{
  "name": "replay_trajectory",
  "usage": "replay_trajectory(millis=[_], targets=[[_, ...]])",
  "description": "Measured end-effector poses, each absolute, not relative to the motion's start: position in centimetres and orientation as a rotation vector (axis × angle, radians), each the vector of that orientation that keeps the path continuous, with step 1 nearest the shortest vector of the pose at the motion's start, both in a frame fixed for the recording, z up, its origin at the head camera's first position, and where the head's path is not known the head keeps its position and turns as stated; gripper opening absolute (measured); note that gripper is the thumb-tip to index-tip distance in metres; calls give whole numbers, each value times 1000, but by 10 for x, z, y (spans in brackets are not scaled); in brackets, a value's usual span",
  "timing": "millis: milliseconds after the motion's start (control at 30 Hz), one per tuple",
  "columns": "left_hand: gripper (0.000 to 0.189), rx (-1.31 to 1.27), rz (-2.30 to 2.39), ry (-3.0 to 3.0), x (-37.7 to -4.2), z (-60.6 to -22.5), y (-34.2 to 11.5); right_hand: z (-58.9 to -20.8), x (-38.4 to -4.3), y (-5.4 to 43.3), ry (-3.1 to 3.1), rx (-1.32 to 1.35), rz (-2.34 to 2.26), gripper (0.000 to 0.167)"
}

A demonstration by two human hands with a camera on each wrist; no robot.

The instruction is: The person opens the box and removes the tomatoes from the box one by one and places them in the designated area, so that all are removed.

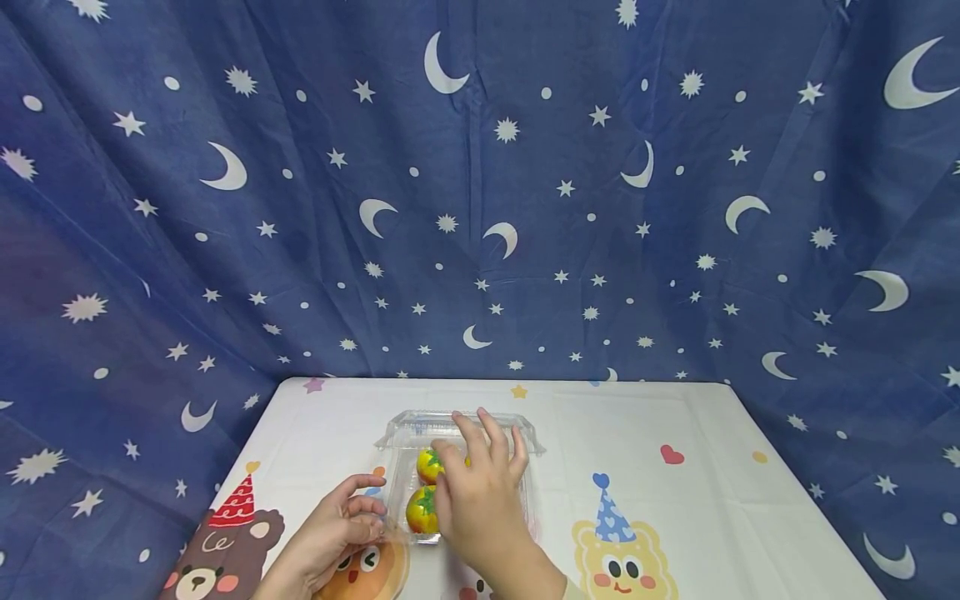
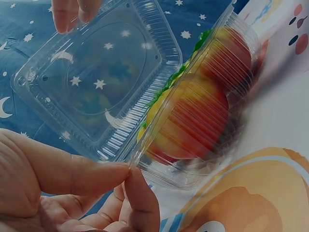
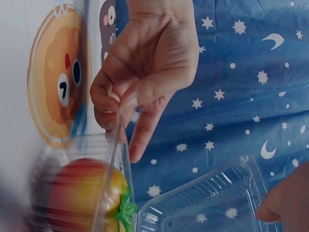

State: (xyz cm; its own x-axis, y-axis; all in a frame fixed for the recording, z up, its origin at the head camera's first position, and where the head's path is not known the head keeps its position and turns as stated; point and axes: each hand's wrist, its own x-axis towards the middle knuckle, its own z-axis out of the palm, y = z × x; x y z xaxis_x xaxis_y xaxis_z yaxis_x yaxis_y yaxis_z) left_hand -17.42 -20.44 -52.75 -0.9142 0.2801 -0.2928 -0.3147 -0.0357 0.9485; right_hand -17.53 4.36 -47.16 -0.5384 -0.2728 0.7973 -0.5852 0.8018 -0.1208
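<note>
A clear plastic clamshell box (image 1: 399,487) stands on the table with its hinged lid (image 2: 130,43) raised at the back. Inside are several red-and-yellow tomato-like fruits (image 1: 422,510) with green leafy tops; the right hand partly covers them in the head view. My left hand (image 1: 341,529) pinches the box's near left rim between thumb and finger, plain in the left wrist view. Over the box reaches my right hand (image 1: 487,500), fingers extended towards the lid. Its fingertips (image 2: 77,14) are at the lid's outer edge in the left wrist view.
A white tablecloth (image 1: 615,450) printed with cartoon animals, hearts and stars covers the table. Behind it and at both sides hangs a dark blue curtain (image 1: 525,192) with white moons and stars.
</note>
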Motion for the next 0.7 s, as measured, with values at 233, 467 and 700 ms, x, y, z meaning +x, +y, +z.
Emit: replay_trajectory(millis=[233, 467, 700], targets=[[82, -62, 2005, 1841, -175, -528, -204, -468, -178, 50, -2177, 602, 469, 45], [82, -66, 1996, 1856, -175, -529, -204, -464, -178, 56, -2241, 556, 462, 48], [83, -53, 1994, 1857, -175, -529, -205, -459, -183, 63, -2238, 509, 480, 48]])
